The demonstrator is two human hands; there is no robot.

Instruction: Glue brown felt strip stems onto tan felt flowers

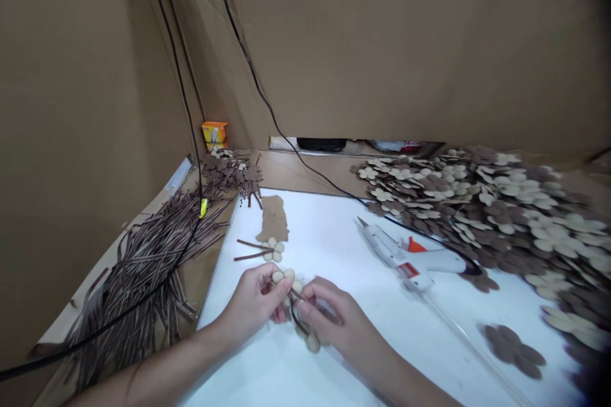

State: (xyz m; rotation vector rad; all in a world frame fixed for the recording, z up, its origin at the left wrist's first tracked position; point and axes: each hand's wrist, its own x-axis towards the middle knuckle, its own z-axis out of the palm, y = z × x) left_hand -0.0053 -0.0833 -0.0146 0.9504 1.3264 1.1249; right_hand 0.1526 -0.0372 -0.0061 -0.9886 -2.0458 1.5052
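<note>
Near the middle of the white board [363, 331], my left hand [260, 292] pinches a cream felt flower [289, 275] between thumb and fingers. Close on its right, my right hand [329, 308] has thumb and fingers closed on a thin brown strip [296, 294] that meets the flower. Another brown strip curves down between the hands, towards a cream petal piece [312, 342] below my right hand. Just beyond my left hand lies a cream flower [273, 249] with two brown strips pointing left.
A white glue gun [394, 251] with a clear stick lies right of the hands. Flower pieces [501, 210] are heaped at right, brown strips [143, 273] at left. A brown flower [513, 351] lies front right. A black cable [252, 70] crosses the view; cardboard walls stand behind.
</note>
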